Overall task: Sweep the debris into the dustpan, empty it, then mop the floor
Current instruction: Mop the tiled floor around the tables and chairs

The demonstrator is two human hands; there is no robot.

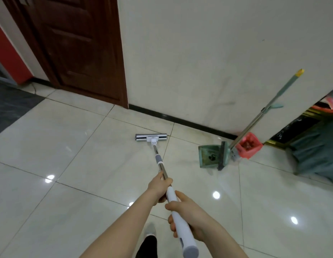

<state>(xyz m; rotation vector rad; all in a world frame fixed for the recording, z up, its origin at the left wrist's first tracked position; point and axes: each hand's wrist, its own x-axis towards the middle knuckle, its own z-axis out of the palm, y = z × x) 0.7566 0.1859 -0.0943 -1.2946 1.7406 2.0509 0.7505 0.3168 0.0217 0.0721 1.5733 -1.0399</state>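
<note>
Both hands, left hand [159, 187] ahead of right hand [184, 211], wrapped round mop [163, 164]. Risk: sideways stroke could strike dustpan [211, 155], right of mop head, scattering debris.

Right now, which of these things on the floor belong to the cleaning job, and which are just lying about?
Belong to the job:
mop, held by left hand and right hand
green dustpan
broom, leaning on the wall
tiled floor

Just about:
brown door
pink bin
grey-blue cloth
</note>
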